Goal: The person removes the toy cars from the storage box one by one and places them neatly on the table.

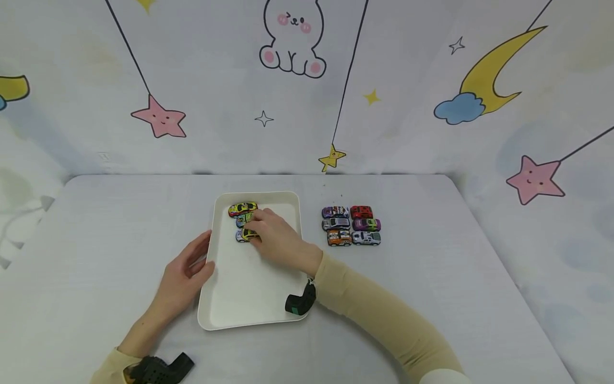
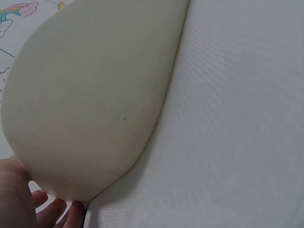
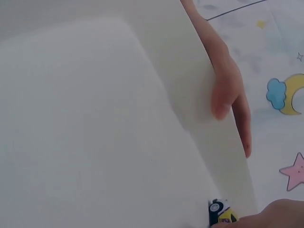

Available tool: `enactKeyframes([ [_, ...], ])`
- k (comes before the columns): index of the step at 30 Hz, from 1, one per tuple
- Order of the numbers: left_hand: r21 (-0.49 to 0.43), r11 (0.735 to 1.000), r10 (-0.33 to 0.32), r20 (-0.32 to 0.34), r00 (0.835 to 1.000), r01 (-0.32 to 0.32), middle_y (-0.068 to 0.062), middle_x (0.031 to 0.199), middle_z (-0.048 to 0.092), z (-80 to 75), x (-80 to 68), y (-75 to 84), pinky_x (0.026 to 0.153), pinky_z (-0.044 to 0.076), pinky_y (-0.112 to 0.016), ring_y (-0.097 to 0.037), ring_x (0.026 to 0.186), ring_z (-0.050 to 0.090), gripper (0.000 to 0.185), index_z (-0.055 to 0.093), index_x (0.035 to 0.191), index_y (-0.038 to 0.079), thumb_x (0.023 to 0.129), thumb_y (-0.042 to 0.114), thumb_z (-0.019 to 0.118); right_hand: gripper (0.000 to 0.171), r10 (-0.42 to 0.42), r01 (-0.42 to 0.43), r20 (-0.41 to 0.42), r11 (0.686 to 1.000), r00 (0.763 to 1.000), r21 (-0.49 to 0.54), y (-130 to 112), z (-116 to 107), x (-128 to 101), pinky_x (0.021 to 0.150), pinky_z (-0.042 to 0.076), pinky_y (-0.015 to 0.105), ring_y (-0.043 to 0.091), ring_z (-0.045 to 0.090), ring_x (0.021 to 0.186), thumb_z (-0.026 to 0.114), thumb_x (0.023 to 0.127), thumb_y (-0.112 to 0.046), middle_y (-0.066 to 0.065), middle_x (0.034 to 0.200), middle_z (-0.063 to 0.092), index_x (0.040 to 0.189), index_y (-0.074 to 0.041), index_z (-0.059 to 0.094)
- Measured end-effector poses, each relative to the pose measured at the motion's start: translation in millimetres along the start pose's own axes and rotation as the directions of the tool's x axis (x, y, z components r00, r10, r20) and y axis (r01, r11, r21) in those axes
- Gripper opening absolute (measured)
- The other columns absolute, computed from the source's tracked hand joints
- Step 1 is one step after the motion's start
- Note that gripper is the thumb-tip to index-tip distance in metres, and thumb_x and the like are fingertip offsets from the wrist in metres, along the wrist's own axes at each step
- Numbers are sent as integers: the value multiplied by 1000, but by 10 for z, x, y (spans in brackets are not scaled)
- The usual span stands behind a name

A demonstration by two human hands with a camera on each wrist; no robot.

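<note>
Three cars (image 1: 243, 221) are lined up at the tray (image 1: 249, 298) far left corner, the nearest pinched by the right hand (image 1: 275, 238); six (image 1: 351, 225) remain on the desk (image 1: 96, 240), the tray's left edge steadied by the relaxed left hand (image 1: 184, 274)

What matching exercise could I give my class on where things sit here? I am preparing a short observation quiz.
Things:
1. left hand
2. right hand
3. yellow toy car
4. red toy car

Places:
A. on the table, in the group right of the tray
B. at the far end inside the tray
C. on the tray's left rim
D. inside the tray, on the small cars

Pairs: 1-C, 2-D, 3-B, 4-A
</note>
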State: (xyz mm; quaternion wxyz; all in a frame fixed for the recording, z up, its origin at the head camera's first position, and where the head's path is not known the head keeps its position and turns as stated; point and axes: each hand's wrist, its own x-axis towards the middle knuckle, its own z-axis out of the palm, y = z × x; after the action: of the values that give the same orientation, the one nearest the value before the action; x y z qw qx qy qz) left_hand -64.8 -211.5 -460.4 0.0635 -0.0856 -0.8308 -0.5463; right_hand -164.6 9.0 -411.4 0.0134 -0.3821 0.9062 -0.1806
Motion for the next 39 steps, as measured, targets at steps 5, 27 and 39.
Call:
enactKeyframes([
  [5,-5,1000,5,-3,1000,-5,-20,150,47,1,0,-3,96,43,-4,6,128,49,60,40,153,11,97,3,59,28,15,-13,52,999,999,-43,-30,-63,-6,91,51,27,17,56,103,70,93,-12,3,113,64,121,-11,72],
  [27,-21,1000,7,2,1000,-7,-21,150,47,14,0,18,96,43,-3,13,124,46,60,39,153,9,97,2,59,25,35,-13,148,990,988,-143,-139,-171,-113,88,55,28,16,64,101,73,90,-10,0,105,73,114,-13,75],
  [39,-19,1000,8,-1,1000,-8,-21,150,47,13,-5,23,96,43,-3,14,123,46,60,39,153,9,97,2,60,24,-2,24,180,992,984,-123,-111,-237,-189,82,54,26,13,63,91,75,89,-12,-1,99,73,113,-12,76],
])
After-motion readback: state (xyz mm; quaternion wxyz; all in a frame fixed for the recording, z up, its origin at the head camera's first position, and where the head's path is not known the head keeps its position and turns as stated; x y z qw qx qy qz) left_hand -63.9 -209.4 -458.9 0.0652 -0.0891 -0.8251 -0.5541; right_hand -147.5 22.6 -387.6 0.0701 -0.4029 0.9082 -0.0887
